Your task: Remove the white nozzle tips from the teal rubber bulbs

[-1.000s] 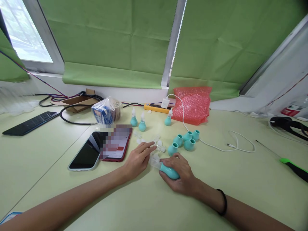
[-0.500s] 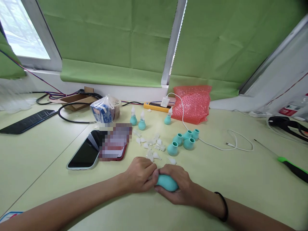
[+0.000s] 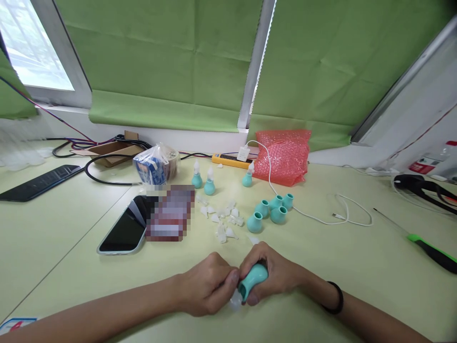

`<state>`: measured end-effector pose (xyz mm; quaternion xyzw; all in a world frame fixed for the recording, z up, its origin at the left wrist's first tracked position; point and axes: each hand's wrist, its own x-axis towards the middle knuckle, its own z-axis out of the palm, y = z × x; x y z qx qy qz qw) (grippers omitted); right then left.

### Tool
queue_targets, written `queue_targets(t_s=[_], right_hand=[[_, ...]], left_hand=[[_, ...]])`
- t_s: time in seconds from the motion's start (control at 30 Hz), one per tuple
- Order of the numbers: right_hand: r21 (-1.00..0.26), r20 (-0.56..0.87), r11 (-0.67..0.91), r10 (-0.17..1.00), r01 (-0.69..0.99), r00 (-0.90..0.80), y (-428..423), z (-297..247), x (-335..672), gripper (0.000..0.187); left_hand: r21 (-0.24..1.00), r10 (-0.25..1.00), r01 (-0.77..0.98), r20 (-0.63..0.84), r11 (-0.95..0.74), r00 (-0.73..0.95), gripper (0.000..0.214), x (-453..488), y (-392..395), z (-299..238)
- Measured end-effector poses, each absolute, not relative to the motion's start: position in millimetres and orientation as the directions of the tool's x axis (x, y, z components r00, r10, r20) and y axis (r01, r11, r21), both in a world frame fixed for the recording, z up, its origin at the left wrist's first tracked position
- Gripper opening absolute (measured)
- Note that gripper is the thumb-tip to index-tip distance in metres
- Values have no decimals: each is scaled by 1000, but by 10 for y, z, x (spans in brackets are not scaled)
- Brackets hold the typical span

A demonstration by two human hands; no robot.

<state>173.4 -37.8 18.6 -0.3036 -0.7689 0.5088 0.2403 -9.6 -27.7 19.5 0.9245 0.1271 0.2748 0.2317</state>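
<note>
Teal bulb tips mouth-down over the bench, the right hand wrapping fingers round its body, seemingly to steady it beside the left hand, whose curled fingers hide whether they grip anything.

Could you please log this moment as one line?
right hand: grips glossy teal rubbery bulb | left hand: closed at its mouth, beside translucent plastic piece | nearby: five upright teal bulbs, loose plastic pieces

Translucent pieces and teal bulbs obstruct middle; black phone blocks left; tabletop open between right forearm and screwdriver
</note>
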Motion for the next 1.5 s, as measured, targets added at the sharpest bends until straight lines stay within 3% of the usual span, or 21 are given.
queue_targets(t_s=[0.1,0.27,0.33,0.43,0.5,0.6,0.7,0.8,1.0,1.23,1.4,1.5], right_hand=[[-935,6,274,645,224,-764,-366,254,1773,25],[-933,57,331,519,138,-853,-257,427,1872,24],[-922,161,381,542,70,-825,-167,542,1925,23],[-895,321,446,681,25,-658,0,778,2011,22],[-854,391,503,788,132,-476,142,937,2069,21],[-695,474,532,845,483,-248,415,1056,2164,21],[-417,368,310,917,855,-153,719,962,2266,17],[-336,274,238,950,911,-148,950,749,2360,12],[-267,163,175,977,948,-135,1084,560,2455,23],[-234,209,55,978,971,-5,1273,632,2301,54],[-278,145,21,989,960,20,1571,575,2161,37],[-315,193,36,981,949,27,1642,589,2091,27]], left_hand=[[327,350,197,517,-924,781,38,-100,-199,140],[119,580,580,354,-806,733,28,-71,46,-33],[116,643,640,286,-760,711,22,-58,93,-49],[156,692,680,285,-716,664,19,-47,104,-31],[189,711,691,307,-698,633,19,-45,99,-20],[212,703,679,352,-703,618,17,-51,99,-22],[198,672,654,384,-730,633,19,-64,100,-20],[204,655,634,395,-746,644,22,-79,95,5],[177,613,608,449,-774,650,10,-77,99,15],[97,603,633,441,-768,664,8,-68,149,-63],[75,635,649,314,-757,706,16,-76,155,-39],[65,642,651,259,-757,721,20,-81,147,-32]])
